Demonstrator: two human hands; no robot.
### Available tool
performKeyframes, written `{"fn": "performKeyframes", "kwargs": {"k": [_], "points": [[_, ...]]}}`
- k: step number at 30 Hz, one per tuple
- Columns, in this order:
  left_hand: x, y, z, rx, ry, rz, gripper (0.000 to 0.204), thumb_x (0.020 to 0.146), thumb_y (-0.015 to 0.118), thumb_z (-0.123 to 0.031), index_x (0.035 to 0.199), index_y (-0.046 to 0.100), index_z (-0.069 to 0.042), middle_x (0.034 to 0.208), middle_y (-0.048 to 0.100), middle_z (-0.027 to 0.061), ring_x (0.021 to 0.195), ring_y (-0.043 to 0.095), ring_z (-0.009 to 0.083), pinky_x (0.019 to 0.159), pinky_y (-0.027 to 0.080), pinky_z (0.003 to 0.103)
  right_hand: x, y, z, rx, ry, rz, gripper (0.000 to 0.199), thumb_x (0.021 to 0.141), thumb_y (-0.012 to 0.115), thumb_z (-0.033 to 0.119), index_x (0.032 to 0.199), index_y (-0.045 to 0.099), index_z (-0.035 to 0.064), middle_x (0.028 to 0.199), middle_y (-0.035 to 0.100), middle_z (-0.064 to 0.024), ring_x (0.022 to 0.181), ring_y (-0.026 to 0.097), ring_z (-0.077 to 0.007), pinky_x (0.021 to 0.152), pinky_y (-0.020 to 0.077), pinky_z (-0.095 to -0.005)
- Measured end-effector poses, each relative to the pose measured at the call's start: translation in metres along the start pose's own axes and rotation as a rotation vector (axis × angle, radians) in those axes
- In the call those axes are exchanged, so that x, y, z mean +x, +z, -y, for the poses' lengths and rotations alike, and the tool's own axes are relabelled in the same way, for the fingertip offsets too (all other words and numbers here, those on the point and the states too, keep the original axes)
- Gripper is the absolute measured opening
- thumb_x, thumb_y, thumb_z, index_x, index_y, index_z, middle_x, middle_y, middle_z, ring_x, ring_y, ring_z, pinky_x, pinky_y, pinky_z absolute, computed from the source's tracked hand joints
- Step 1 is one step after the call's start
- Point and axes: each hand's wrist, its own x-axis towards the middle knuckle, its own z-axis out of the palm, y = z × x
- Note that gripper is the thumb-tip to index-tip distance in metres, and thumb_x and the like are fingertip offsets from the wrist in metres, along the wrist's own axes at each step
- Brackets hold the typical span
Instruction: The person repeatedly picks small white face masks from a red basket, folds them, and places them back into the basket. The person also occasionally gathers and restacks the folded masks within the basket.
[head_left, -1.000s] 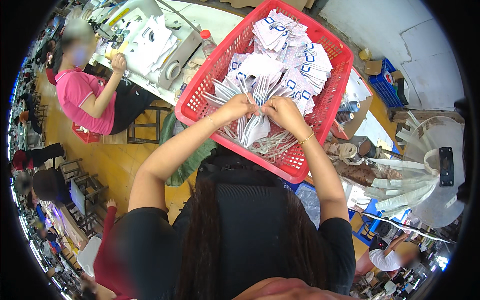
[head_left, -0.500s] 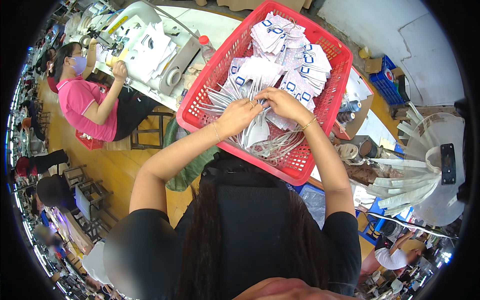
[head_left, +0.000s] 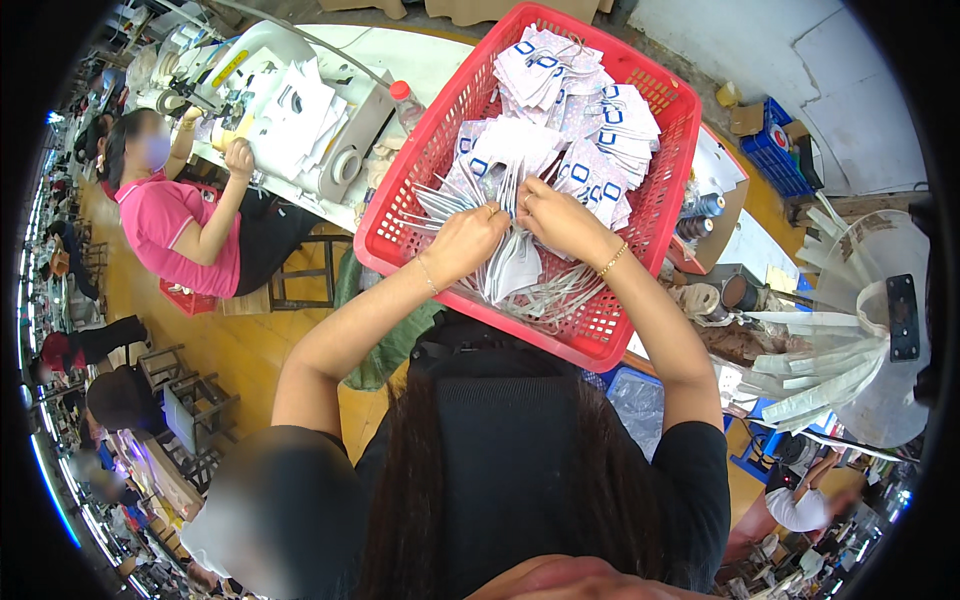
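A red plastic basket [head_left: 440,120] stands in front of me, holding several bundles of white, pale-patterned fabric pieces [head_left: 585,175] with blue square outlines. A fanned stack of thin fabric pieces [head_left: 512,272] lies in its near part, edges upward. My left hand [head_left: 468,240] is closed on this stack from the left, its fingertips pinched among the edges. Close beside it, my right hand [head_left: 562,218] pinches the same stack from the right, thumb and forefinger together. Which single pieces each hand grips is hidden. Loose white cords [head_left: 560,300] lie at the basket's near end.
A white sewing machine [head_left: 300,110] with fabric pieces on it stands at the left, where a co-worker in pink [head_left: 195,225] sits. A red-capped bottle [head_left: 405,100] touches the basket's left side. Thread spools [head_left: 705,207] and hanging white strips [head_left: 810,370] are at the right.
My hands have drawn slightly apart at the fingertips, with the right one a little lower on the stack. The whole view has shifted slightly.
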Motion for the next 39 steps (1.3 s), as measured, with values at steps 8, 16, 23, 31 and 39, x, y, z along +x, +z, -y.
{"fn": "performKeyframes", "kwargs": {"k": [8,16,23,31,39], "points": [[-0.023,-0.017,0.023,-0.079,-0.189,0.147,0.01,0.078,0.062,-0.012,0.075,0.058,-0.003,0.078,0.06,0.0145,0.072,0.062,0.0334,0.062,0.05,0.041,-0.036,-0.001,0.002,-0.269,0.212,-0.068,0.009,0.085,0.055,0.01,0.086,0.054,0.0011,0.079,0.062,-0.0179,0.074,0.062,-0.0357,0.064,0.0497,-0.0451],[-0.004,-0.009,0.022,-1.257,-0.679,0.29,0.027,0.092,0.058,-0.025,0.084,0.057,0.0,0.083,0.062,0.0116,0.052,0.06,0.0146,0.039,0.043,0.024,-0.045,0.017,-0.006,-0.002,0.257,-0.085,0.02,0.083,0.052,0.018,0.071,0.055,0.0012,0.076,0.059,-0.0186,0.073,0.061,-0.037,0.067,0.0484,-0.046],[0.002,0.009,0.015,-0.943,-0.692,0.37,0.028,0.093,0.053,-0.026,0.075,0.054,-0.004,0.064,0.061,0.0081,0.052,0.06,0.0171,0.043,0.042,0.033,-0.063,0.022,0.006,-0.105,0.272,-0.042,0.014,0.083,0.051,0.016,0.08,0.056,0.0034,0.069,0.062,-0.0181,0.067,0.063,-0.0382,0.061,0.0495,-0.0483],[-0.002,0.007,0.012,-0.641,-0.578,0.245,0.026,0.082,0.07,-0.023,0.078,0.059,0.0,0.061,0.058,0.0061,0.059,0.056,0.0133,0.057,0.045,0.03,-0.06,0.012,0.014,-0.018,0.258,-0.004,0.017,0.085,0.052,0.016,0.075,0.056,0.0033,0.06,0.061,-0.0138,0.056,0.063,-0.03,0.054,0.0498,-0.0408],[0.002,0.017,0.011,-0.497,-0.171,-0.031,0.018,0.076,0.069,-0.014,0.083,0.062,0.001,0.073,0.063,0.015,0.066,0.064,0.0259,0.062,0.049,0.036,-0.002,-0.007,0.021,0.583,0.164,0.01,0.019,0.086,0.057,0.018,0.078,0.058,0.0002,0.062,0.059,-0.0076,0.05,0.058,-0.0164,0.052,0.0469,-0.0304]]}}
